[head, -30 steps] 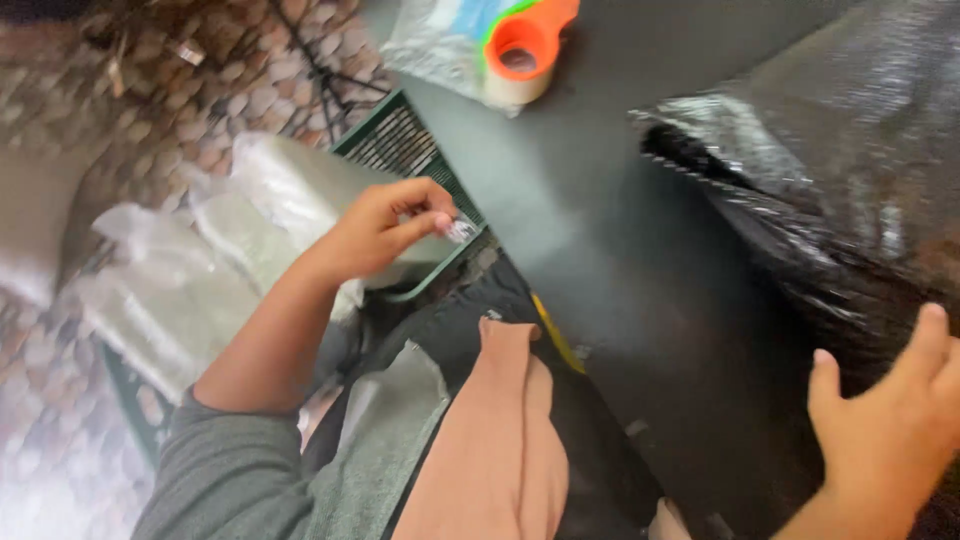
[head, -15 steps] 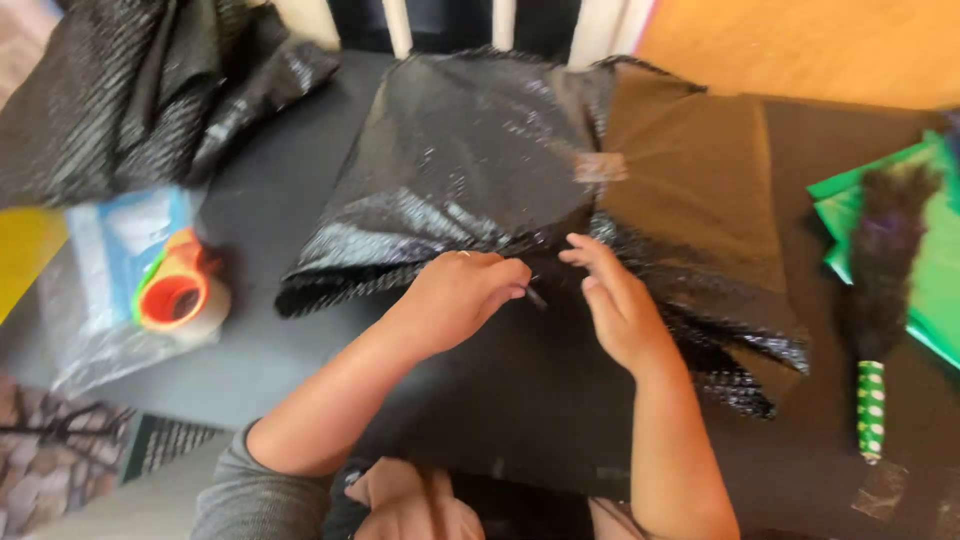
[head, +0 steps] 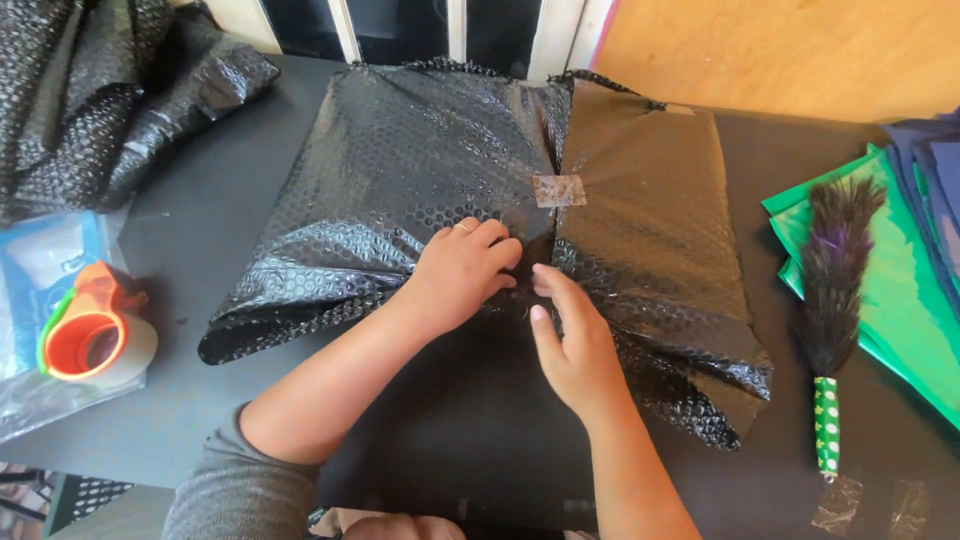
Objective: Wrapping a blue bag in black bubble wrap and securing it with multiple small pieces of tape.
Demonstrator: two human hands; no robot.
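Both hands pinched the gathered middle of the black bubble wrap (head: 420, 170) on the bench (head: 210, 230): left hand (head: 462, 272) curled, right hand (head: 572, 345) half open beside it

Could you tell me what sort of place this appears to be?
Probably a home craft table: both hands pinch black bubble wrap gathered at a taped centre, with a tape dispenser, a feather and coloured paper sheets alongside.

The tape dispenser (head: 88, 340) and green sheets (head: 900, 300) run off the picture's edges.
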